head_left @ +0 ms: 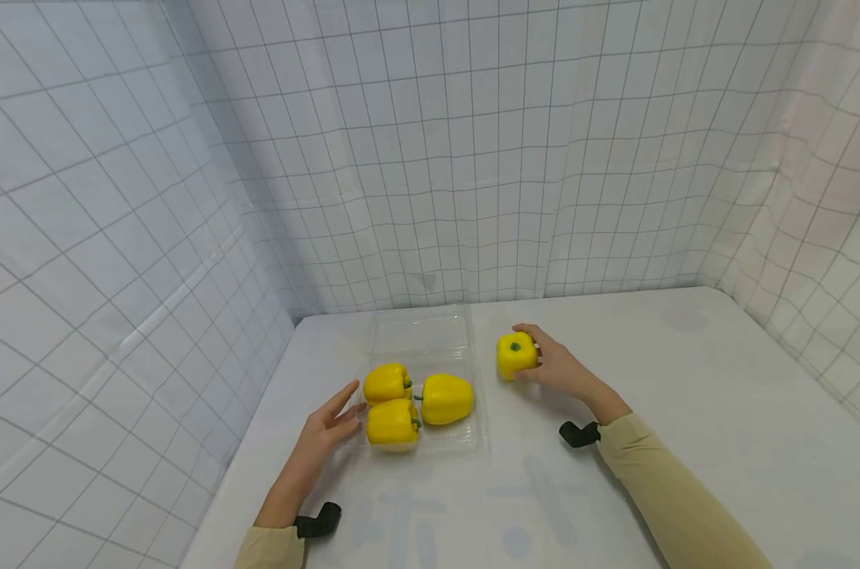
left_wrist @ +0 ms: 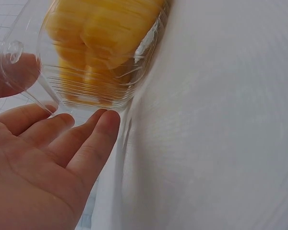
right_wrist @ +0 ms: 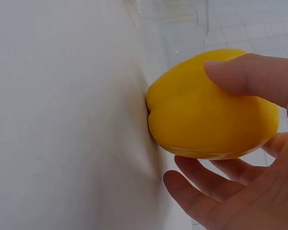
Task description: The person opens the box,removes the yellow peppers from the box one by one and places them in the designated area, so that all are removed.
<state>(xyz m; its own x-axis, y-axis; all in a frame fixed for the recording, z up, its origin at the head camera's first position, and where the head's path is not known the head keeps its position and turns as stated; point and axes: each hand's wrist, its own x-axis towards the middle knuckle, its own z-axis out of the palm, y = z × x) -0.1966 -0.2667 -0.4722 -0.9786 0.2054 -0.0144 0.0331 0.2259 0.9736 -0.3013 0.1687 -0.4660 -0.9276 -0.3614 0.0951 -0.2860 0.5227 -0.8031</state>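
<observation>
A yellow bell pepper (head_left: pixel 513 356) stands upright on the table, stem up, right of a clear plastic clamshell container (head_left: pixel 453 444). My right hand (head_left: pixel 560 370) holds it from the right; in the right wrist view the thumb (right_wrist: pixel 249 76) lies on one side and fingers curl at the other. Three more yellow bell peppers lie on their sides in the container: back left (head_left: pixel 386 383), front left (head_left: pixel 390 423) and right (head_left: pixel 447 399). At the container's left side, my left hand (head_left: pixel 322 431) rests with fingertips against its wall (left_wrist: pixel 86 96), thumb by the rim, fingers loosely extended.
The container's clear lid (head_left: pixel 419 336) lies folded back towards the rear wall. A white table (head_left: pixel 650 356) extends to the right. White gridded curtains (head_left: pixel 458 158) enclose the back and sides. Each wrist wears a black camera mount (head_left: pixel 579 434).
</observation>
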